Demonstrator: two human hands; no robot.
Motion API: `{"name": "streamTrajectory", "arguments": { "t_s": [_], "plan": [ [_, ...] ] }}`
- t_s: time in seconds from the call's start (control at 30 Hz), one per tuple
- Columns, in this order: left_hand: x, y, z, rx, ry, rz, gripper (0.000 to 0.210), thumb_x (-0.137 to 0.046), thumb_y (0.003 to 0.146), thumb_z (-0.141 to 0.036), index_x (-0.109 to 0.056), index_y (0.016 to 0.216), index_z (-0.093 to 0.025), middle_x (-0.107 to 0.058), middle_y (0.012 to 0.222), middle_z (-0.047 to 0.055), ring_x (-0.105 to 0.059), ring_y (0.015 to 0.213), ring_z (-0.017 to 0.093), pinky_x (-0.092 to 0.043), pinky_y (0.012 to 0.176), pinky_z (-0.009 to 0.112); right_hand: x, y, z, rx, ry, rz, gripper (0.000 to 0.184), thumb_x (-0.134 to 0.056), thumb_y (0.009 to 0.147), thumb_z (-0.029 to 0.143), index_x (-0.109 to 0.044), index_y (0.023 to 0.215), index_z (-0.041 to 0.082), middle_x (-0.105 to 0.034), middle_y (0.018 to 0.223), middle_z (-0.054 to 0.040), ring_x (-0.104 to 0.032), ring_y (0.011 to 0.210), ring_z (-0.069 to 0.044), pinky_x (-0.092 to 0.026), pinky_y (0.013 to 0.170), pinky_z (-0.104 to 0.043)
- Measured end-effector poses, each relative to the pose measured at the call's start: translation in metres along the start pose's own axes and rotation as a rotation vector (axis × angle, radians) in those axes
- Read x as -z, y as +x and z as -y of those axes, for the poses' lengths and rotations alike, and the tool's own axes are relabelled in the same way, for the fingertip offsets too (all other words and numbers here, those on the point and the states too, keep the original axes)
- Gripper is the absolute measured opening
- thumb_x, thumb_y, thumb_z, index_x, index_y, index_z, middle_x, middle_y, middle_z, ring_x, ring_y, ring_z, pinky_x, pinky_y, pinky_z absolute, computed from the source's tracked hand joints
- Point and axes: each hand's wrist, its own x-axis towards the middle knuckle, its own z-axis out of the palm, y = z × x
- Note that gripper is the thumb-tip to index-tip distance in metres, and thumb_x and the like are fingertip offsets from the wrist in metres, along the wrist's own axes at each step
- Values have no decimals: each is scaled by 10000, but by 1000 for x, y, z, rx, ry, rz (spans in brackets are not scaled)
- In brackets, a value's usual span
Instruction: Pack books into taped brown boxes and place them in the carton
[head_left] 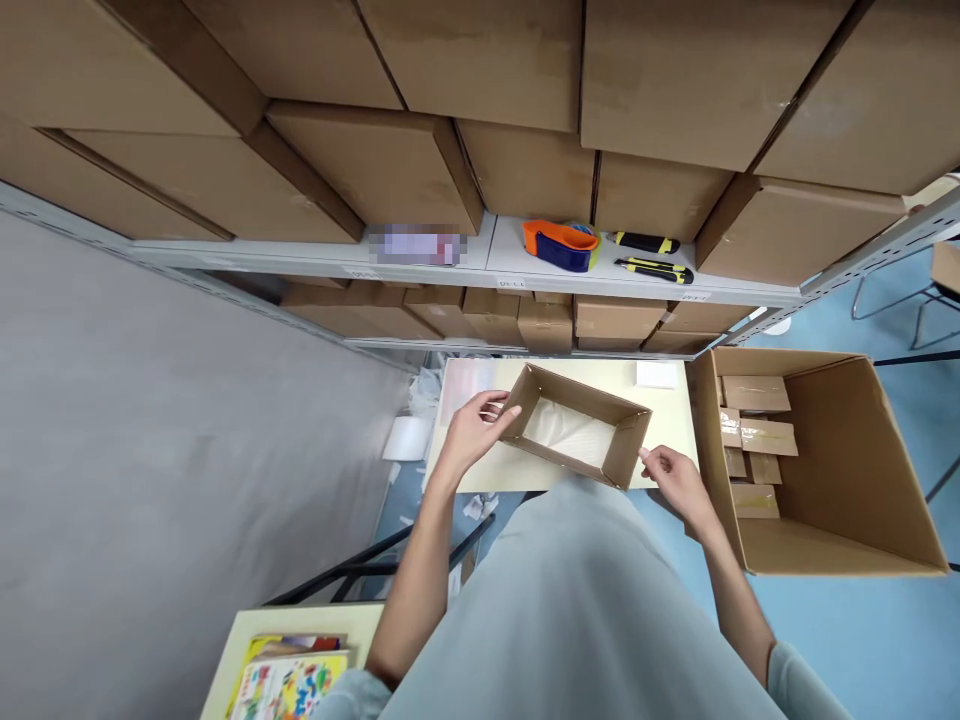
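Note:
An open, lidless cardboard box [555, 468] is tilted over the pale yellow table in front of me, with a whitish sheet-like surface [566, 430] showing at its bottom. My left hand [474, 428] grips its left end, thumb over the rim and fingers around the outer side. At the right end, my right hand [673, 478] has its fingers curled and its thumb tip against the box's edge; the undersides of those fingers are hidden.
A large open carton [847, 450] with several small taped boxes stands at right. Above the table [480, 478], a shelf [480, 258] holds cartons, a tape dispenser [559, 246] and box cutters [654, 270]. Picture books [292, 685] lie at lower left beside a grey wall [187, 430].

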Motion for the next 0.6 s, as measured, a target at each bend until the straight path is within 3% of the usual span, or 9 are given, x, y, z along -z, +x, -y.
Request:
{"name": "streamTrajectory", "arguments": {
  "t_s": [0.13, 0.3, 0.47, 0.6],
  "plan": [
    [-10, 5, -15, -57, 253, -24, 298, -663, 862, -453, -787, 1022, -235, -821, 1059, 97, -700, 777, 243, -571, 788, 359, -8, 1, 22, 55, -147, -53, 521, -528, 1020, 666, -607, 704, 260, -733, 683, -44, -670, 646, -228, -479, 670, -315],
    [-7, -14, -37, -62, 294, -61, 269, -627, 894, -402, -784, 1041, -240, -815, 1095, 81, -705, 781, 238, -554, 792, 348, 5, 7, 41, 152, -438, -168, 354, -493, 955, 373, -434, 622, 271, -554, 565, 0, -489, 532, -181, -284, 599, -305],
    [1, -43, -59, -70, 281, -154, 254, -638, 923, -392, -767, 1078, -238, -792, 1056, 60, -701, 787, 222, -559, 783, 325, 28, -1, 64, 173, -555, -194, 312, -514, 949, 317, -451, 649, 261, -545, 567, -6, -478, 524, -175, -235, 603, -311],
    [1, -61, -67, -59, 281, -224, 241, -635, 944, -389, -755, 1089, -240, -775, 1046, 55, -678, 764, 215, -558, 769, 326, 32, -6, 76, 160, -636, -203, 314, -532, 954, 298, -454, 653, 256, -571, 576, -16, -463, 519, -172, -206, 598, -318]
  ]
}}
